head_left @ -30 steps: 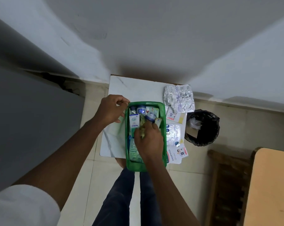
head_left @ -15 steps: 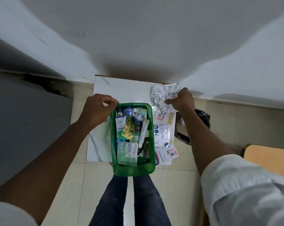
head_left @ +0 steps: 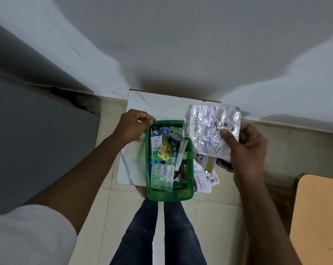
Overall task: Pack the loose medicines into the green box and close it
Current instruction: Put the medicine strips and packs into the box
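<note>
Green box (head_left: 169,195) — lidless, stood on the white table (head_left: 142,104) at its near edge, partly overhanging; the contents included a white carton (head_left: 155,145), a yellow foil sachet (head_left: 164,149), a white tube (head_left: 181,152) and a blister strip (head_left: 161,177). Left hand (head_left: 132,127) — curled over the box's far left corner, fingers closed on the rim; right hand (head_left: 246,148) — closed on a crumpled silver foil packet (head_left: 209,131), thumb on its front, the packet held above the table just right of the box; loose plaster packs (head_left: 205,181) lay beside the box's right wall.
</note>
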